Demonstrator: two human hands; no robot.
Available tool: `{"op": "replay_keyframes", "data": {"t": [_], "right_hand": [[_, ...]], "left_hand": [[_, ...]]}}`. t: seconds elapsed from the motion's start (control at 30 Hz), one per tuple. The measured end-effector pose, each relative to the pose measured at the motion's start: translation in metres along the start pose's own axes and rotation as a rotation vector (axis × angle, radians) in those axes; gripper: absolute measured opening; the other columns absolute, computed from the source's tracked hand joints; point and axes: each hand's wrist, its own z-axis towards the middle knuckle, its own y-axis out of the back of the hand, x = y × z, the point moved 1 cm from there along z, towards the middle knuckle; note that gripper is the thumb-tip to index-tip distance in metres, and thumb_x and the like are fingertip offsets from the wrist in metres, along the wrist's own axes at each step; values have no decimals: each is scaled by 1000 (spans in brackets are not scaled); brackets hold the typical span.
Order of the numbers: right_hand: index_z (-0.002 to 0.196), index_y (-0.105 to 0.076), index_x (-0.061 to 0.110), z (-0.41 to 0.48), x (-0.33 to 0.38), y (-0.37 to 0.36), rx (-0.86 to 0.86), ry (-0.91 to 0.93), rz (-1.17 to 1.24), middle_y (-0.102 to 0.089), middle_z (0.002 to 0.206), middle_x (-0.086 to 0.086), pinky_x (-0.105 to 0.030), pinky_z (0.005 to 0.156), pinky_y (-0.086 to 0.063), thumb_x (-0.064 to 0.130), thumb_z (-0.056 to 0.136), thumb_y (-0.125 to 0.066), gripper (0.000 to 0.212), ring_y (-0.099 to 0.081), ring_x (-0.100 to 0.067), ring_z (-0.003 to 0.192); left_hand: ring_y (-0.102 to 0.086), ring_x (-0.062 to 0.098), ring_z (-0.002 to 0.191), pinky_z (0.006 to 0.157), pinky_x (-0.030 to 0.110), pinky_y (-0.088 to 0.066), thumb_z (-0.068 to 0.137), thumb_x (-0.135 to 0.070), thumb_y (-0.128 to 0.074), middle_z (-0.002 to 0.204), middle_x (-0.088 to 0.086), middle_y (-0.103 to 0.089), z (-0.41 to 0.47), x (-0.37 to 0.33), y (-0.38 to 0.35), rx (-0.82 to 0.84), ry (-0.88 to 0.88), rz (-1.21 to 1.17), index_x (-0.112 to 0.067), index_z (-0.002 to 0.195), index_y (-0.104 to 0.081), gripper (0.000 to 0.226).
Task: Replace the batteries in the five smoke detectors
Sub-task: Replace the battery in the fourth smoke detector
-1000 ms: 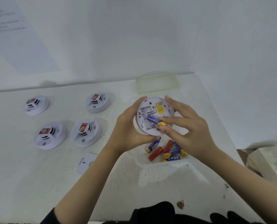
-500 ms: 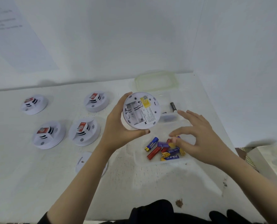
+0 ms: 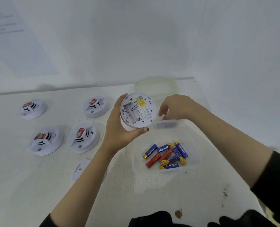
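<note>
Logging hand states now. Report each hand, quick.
Left hand: grips the round white plastic smoke detector, underside facing the camera.
Right hand: above the small clear plastic tub; whether it holds anything cannot be told.

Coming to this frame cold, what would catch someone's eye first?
The round white smoke detector held up at centre by the left hand, its back facing the camera and its battery bay empty. Next, the bright blue, yellow and red batteries loose in a clear tub at front right, and four more detectors sitting on the table to the left.
</note>
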Motion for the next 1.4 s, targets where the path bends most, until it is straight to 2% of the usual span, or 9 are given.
{"op": "replay_keyframes", "data": {"t": [0.27,0.43,0.53,0.67,0.9,1.07,1.2,1.27,1.4], "right_hand": [[86,-60,16,19,-2,-6,83,42,187,-64,82,6,-27,66,-48,26,86,-63,10,-58,-15,81],[81,-59,20,11,-11,3,-242,43,631,-60,71,5,-21,56,-41,21,83,-67,8,-50,-9,62],[81,-65,21,0,-8,11,-462,103,930,-57,56,12,-23,56,-36,16,85,-65,6,-42,-13,57],[88,-66,24,-14,7,18,-553,189,1140,-61,69,5,-25,62,-41,11,88,-62,13,-48,-15,65],[86,-61,15,-30,34,9,-604,267,1016,-70,73,1,-30,59,-48,5,78,-72,17,-58,-27,64],[96,-66,21,-33,41,2,-650,366,777,-65,79,12,-15,61,-45,9,79,-68,21,-57,-8,66],[108,-67,19,-33,42,2,-659,386,638,-59,81,8,-8,66,-40,14,84,-62,25,-53,1,71],[90,-64,14,-34,41,2,-657,323,699,-61,73,4,-13,58,-40,16,86,-62,5,-53,0,64],[73,-52,14,-36,35,4,-572,146,1099,-66,60,5,-22,51,-46,14,86,-66,19,-58,-5,53]], "left_hand": [[-44,-12,120,93,4,-38,57,-45,-80,129,-27,-44,10,0,9,-68,-13,31,-23,138,-33,96],[-45,-12,120,92,4,-39,58,-43,-80,124,-40,-45,15,1,11,-48,-12,12,-34,133,-33,90],[-46,-5,124,95,10,-40,59,-41,-83,127,-34,-47,17,4,8,-22,-11,0,-26,137,-34,93],[-49,13,127,102,29,-45,60,-32,-86,134,-2,-53,21,7,5,26,-48,2,-7,140,-37,97],[-51,19,127,103,40,-46,58,-30,-88,135,5,-53,22,3,-3,58,-75,-24,-2,141,-35,103],[-57,20,121,98,40,-50,59,-4,-91,127,1,-57,23,-1,-7,127,-78,-57,-4,139,-37,96],[-54,19,124,99,38,-49,60,-10,-91,130,3,-56,20,-2,-7,119,-90,-79,-5,140,-36,97],[-53,19,125,101,40,-48,59,-20,-89,132,1,-55,19,-2,-6,98,-93,-80,-6,141,-36,98],[-54,13,123,99,29,-47,59,-31,-85,130,-9,-54,18,-5,-6,86,-111,-51,-16,138,-36,94]]}}
